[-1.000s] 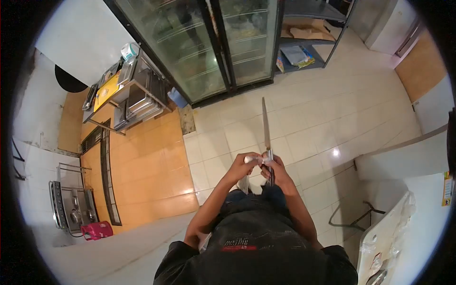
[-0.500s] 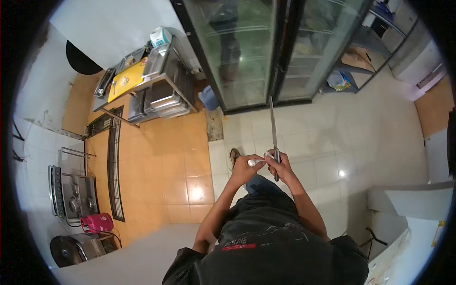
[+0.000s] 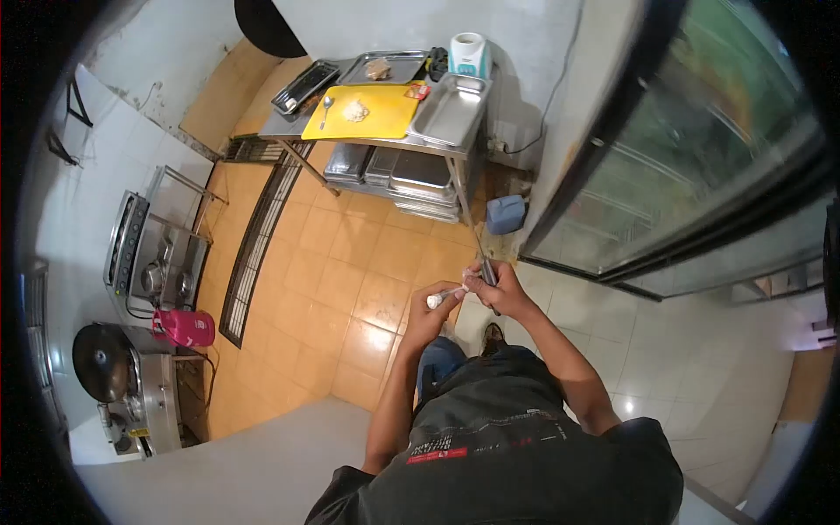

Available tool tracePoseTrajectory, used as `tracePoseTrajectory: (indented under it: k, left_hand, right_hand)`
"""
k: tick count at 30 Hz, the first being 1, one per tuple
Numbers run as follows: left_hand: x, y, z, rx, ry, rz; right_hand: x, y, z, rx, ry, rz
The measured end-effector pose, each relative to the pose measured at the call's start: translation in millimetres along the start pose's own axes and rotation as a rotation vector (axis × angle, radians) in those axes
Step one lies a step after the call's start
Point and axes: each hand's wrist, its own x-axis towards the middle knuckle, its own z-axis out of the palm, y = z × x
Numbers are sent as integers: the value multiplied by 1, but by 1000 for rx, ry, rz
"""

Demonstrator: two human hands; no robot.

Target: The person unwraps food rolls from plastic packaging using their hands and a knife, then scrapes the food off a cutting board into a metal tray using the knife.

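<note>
In front of my body, my left hand is closed around a small white bundle, whose rounded end shows at the thumb. Its exact kind is hard to make out. My right hand grips a long knife by its dark handle, with the blade pointing forward, away from me. The right thumb and finger also pinch a whitish, thin-looking bit beside the bundle, so both hands nearly meet. On the table ahead, a yellow cutting board bears a small pale heap and a spoon.
A steel table carries a metal pan and a white appliance. A blue jug stands beside it. Glass-door fridge at right. At left are a stove, pink gas cylinder, wok and floor grate.
My view has turned left, bringing the table and cutting board nearer the middle while the fridge shifts right. Both hands keep hold of the knife and the white bundle.
</note>
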Motion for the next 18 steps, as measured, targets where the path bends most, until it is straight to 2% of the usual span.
tracePoseTrajectory:
  k: [3,5,8,10,14,18]
  left_hand:
    - [53,-14,-43,-59,43,7]
    - [97,-22,-77,37,-1,20]
    - [155,1,-125,59,-61,101]
    - [197,11,-165,62,-96,142]
    - [253,46,-244,147,-103,248]
    - [298,44,-294,99,-102,172]
  right_hand:
    - [60,1,18,90,15,29]
    - [106,2,30,151,68,41]
    - [167,0,55,138,204,72]
    - [220,7,76,288,296,43]
    - [307,1,122,384,353,29]
    - [366,-8,145,254,377,9]
